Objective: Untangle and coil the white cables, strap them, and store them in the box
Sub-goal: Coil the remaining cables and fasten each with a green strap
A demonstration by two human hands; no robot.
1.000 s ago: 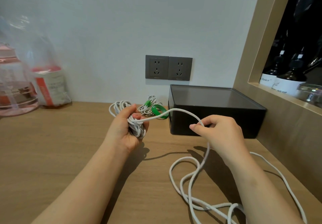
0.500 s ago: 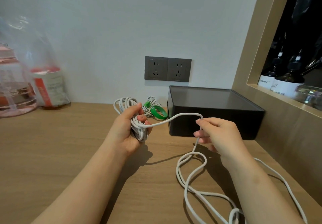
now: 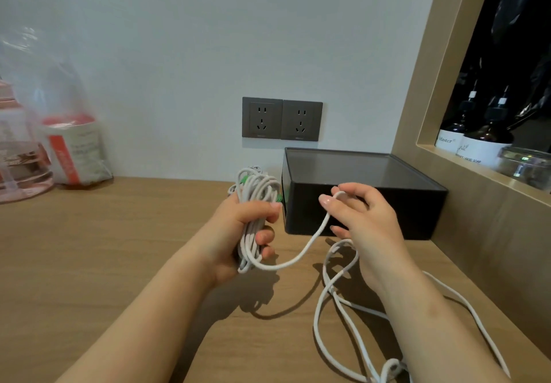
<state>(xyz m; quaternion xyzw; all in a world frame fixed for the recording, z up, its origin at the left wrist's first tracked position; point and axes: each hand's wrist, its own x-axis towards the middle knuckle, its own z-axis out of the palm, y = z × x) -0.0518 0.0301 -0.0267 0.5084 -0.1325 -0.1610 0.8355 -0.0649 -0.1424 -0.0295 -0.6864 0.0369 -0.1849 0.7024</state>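
Observation:
My left hand (image 3: 238, 233) grips a coil of white cable (image 3: 256, 197) held upright above the wooden table (image 3: 104, 263). From the coil's lower end a slack strand (image 3: 298, 254) swings right and up to my right hand (image 3: 363, 218), which pinches it between thumb and fingers in front of the black box (image 3: 357, 192). The loose remainder of the cable (image 3: 331, 308) lies in loops on the table under my right forearm. Behind the coil, partly hidden, lies another small white cable with green straps (image 3: 246, 178).
Two grey wall sockets (image 3: 281, 118) sit above the box. A plastic bag with a red-and-white packet (image 3: 71, 150) and a pink clear container (image 3: 18, 159) stand at the back left. On the right a wooden niche (image 3: 477, 156) holds dark bottles.
My left hand has turned the coil upright and nearer the box. My right hand has risen and brought the strand closer to the coil, so the strand now sags below both hands.

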